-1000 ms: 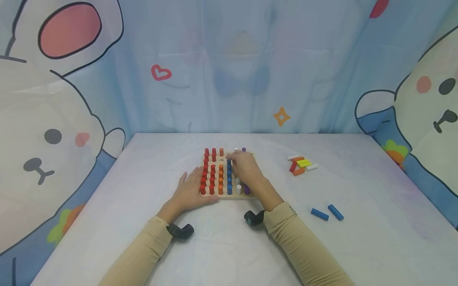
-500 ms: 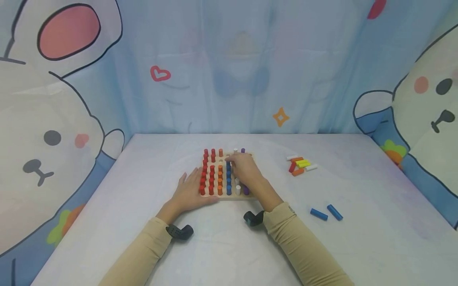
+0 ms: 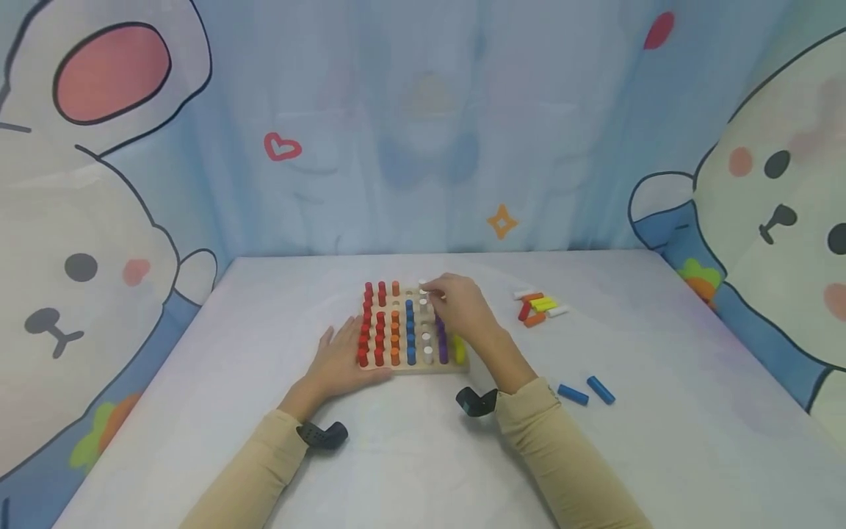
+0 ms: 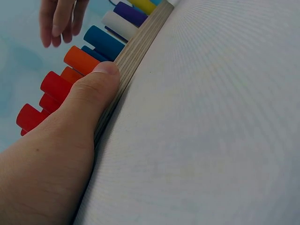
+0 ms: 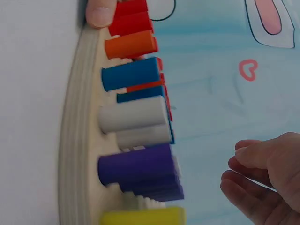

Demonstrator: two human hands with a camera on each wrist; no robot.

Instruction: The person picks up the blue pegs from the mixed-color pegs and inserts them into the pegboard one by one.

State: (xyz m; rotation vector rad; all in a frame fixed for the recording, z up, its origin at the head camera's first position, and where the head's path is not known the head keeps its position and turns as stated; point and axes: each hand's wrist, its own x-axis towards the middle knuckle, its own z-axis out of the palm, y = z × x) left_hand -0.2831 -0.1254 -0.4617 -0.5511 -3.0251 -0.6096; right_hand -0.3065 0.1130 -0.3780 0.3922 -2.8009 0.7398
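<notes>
A wooden pegboard (image 3: pixel 411 371) carries upright pegs in columns of red, orange, blue, white, purple and yellow. My left hand (image 3: pixel 337 361) rests along its left side with fingers extended; in the left wrist view the thumb (image 4: pixel 91 91) lies against the board's near edge. Over the far right part of the board is my right hand (image 3: pixel 463 305), fingertips right beside the farthest white peg (image 3: pixel 423 283). Its fingers (image 5: pixel 251 153) are loosely bent in the right wrist view, with no peg visible between them. The blue peg (image 3: pixel 409 306) at the far end of its column stands uncovered.
To the right of the board lies a small pile of loose pegs, among them a yellow peg (image 3: pixel 543 303) and an orange peg (image 3: pixel 534 320). Nearer me are two blue pegs (image 3: pixel 573 394). A printed curtain (image 3: pixel 396 184) hangs behind the table (image 3: pixel 423 448).
The head view has shifted slightly. My right hand has left the far blue peg and moved right to the white column. My left hand keeps its place on the board.
</notes>
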